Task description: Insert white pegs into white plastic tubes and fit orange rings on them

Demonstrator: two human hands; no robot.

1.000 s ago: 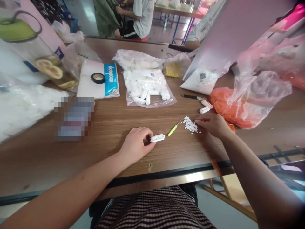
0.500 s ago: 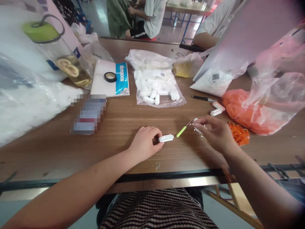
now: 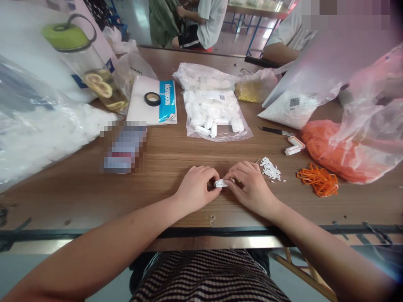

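Between the thumb and fingertips of my left hand (image 3: pixel 197 187) is the left end of a white multi-hole plastic connector (image 3: pixel 220 183), held just above the wooden table. My right hand (image 3: pixel 250 184) meets its other end with thumb and fingers pinched. Whatever those fingertips hold is too small and too covered to make out. Beside the right hand lies a loose pile of tiny white plastic pieces (image 3: pixel 271 168). The thin metal tip of a tool (image 3: pixel 257 161) pokes out behind the right knuckles; its green handle is hidden.
Orange plastic strips (image 3: pixel 318 179) lie to the right, near a bag of orange parts (image 3: pixel 327 147). Two white connectors (image 3: pixel 294 145) and a black-handled tool (image 3: pixel 273 130) sit behind. Further back are a bag of connectors (image 3: pixel 217 111) and a notebook (image 3: pixel 137 98); a phone (image 3: pixel 124 149) lies left.
My right hand has moved left from the pile of tiny white pieces to the connector, now covering the green tool's handle. My left hand keeps hold of the connector. The view has shifted slightly.
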